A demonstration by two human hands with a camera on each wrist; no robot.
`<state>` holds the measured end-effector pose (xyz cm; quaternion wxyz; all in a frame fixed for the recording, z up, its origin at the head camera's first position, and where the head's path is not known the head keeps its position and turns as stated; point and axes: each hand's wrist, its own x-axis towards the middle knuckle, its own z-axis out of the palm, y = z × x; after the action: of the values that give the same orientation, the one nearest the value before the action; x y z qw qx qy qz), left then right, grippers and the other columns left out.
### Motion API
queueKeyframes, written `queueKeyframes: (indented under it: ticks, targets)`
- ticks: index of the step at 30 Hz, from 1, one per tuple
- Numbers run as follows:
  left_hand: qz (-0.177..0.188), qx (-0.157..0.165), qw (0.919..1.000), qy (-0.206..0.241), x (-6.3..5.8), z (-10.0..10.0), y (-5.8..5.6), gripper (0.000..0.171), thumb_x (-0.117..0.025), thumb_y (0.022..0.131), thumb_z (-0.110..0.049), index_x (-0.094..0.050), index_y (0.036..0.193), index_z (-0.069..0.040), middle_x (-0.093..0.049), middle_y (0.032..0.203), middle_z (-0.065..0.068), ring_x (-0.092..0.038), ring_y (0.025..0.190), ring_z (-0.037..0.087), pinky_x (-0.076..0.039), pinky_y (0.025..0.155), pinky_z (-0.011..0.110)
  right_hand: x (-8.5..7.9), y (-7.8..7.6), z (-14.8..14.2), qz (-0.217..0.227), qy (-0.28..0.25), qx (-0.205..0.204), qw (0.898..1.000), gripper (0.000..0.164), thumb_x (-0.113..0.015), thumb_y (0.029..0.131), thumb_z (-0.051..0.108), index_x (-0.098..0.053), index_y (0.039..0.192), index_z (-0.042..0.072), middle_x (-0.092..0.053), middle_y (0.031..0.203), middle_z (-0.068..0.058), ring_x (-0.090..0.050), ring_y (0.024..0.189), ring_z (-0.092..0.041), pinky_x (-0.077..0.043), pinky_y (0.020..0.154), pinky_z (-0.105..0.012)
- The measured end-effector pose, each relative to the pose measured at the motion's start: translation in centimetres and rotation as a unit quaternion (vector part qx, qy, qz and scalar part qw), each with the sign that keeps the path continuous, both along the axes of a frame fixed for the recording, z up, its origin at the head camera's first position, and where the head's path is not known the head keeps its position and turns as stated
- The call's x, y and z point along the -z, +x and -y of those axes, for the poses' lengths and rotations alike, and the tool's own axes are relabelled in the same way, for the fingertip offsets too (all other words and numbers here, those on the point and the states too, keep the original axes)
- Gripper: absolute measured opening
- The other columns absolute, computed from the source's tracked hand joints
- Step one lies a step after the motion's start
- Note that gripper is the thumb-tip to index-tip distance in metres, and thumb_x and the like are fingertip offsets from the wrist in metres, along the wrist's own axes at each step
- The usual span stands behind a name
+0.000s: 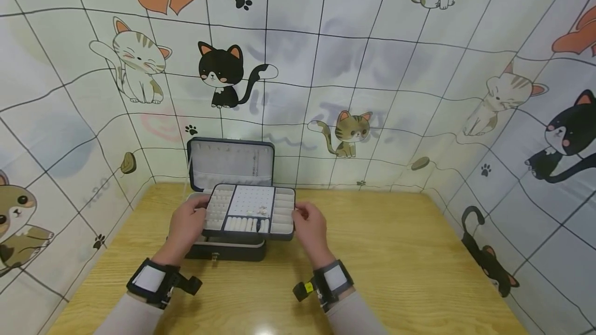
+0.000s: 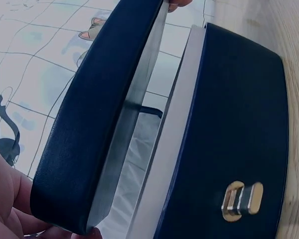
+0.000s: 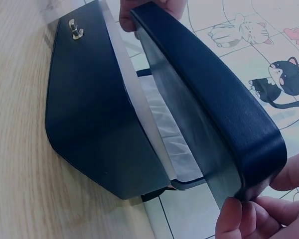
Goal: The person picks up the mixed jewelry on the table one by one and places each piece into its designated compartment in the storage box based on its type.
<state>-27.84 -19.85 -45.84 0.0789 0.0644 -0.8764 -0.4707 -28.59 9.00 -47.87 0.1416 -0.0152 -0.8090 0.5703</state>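
Both hands hold a jewelry tray [image 1: 250, 201] by its two ends, raised above the open jewelry box [image 1: 235, 252] and shifted to the right of it. The tray is dark blue outside, with white compartments, ring rolls and a few small earrings on its middle panel. At its left end, my left hand [image 1: 187, 223] grips with thumb and fingers. The right hand [image 1: 311, 229] pinches the right end, its fingertips curled under the lower edge in the right wrist view. A gap shows between tray and box wall [image 2: 234, 114] in the left wrist view. The inside of the box is mostly hidden.
The box's padded lid [image 1: 231, 163] stands upright at the back, near the cat-print cloth wall [image 1: 298, 66]. A gold clasp [image 2: 241, 199] sits on the box front. Wooden tabletop [image 1: 382, 252] extends to the right and in front.
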Motion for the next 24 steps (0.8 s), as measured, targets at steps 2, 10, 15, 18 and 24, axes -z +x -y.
queueKeyframes:
  ticks: [2, 10, 15, 18, 24]
  targets:
    - [0.003, -0.004, 1.0000, 0.001, 0.1, 0.2, -0.2, 0.052, -0.036, 0.105, -0.010, -0.051, 0.151, 0.006, -0.054, 0.152, 0.030, -0.056, 0.125, 0.041, -0.051, 0.103, 0.057, 0.0, 0.1, 0.1, 0.009, -0.013, -0.010, 1.000, 0.027, -0.065, 0.101, 0.014, -0.073, 0.124, 0.006, -0.071, 0.108, -0.012, -0.063, 0.095, -0.022, -0.057, 0.077, -0.033]
    - [0.015, -0.026, 0.9995, 0.000, 0.1, 1.0, -0.6, 0.052, -0.035, 0.106, -0.012, -0.051, 0.152, 0.005, -0.048, 0.159, 0.030, -0.053, 0.131, 0.042, -0.049, 0.102, 0.056, 1.2, -0.4, 0.7, 0.014, -0.023, -0.037, 0.999, 0.029, -0.067, 0.098, 0.011, -0.072, 0.126, 0.003, -0.072, 0.109, -0.013, -0.062, 0.097, -0.020, -0.058, 0.080, -0.031]
    - [0.014, -0.041, 0.9991, -0.005, 0.2, 1.3, -0.6, 0.053, -0.035, 0.105, -0.013, -0.051, 0.152, 0.004, -0.048, 0.160, 0.029, -0.052, 0.132, 0.042, -0.048, 0.104, 0.056, 1.7, -0.3, 1.2, 0.013, -0.025, -0.052, 0.998, 0.030, -0.067, 0.099, 0.012, -0.071, 0.127, 0.003, -0.071, 0.108, -0.013, -0.060, 0.096, -0.019, -0.054, 0.078, -0.028]
    - [0.015, -0.045, 0.9988, -0.006, 0.2, 1.4, -0.6, 0.052, -0.034, 0.106, -0.014, -0.052, 0.152, 0.004, -0.047, 0.161, 0.030, -0.051, 0.134, 0.044, -0.047, 0.108, 0.060, 1.9, -0.1, 1.4, 0.019, -0.036, -0.058, 0.998, 0.031, -0.066, 0.099, 0.012, -0.071, 0.129, 0.003, -0.070, 0.109, -0.012, -0.060, 0.095, -0.019, -0.055, 0.078, -0.027]
    - [0.007, -0.053, 0.9985, -0.015, 0.4, 1.8, -0.8, 0.052, -0.034, 0.106, -0.014, -0.053, 0.151, 0.004, -0.049, 0.159, 0.030, -0.052, 0.132, 0.044, -0.048, 0.104, 0.059, 2.4, -0.1, 1.8, 0.019, -0.057, -0.068, 0.996, 0.032, -0.067, 0.100, 0.011, -0.069, 0.130, 0.001, -0.070, 0.110, -0.015, -0.062, 0.094, -0.019, -0.058, 0.077, -0.027]
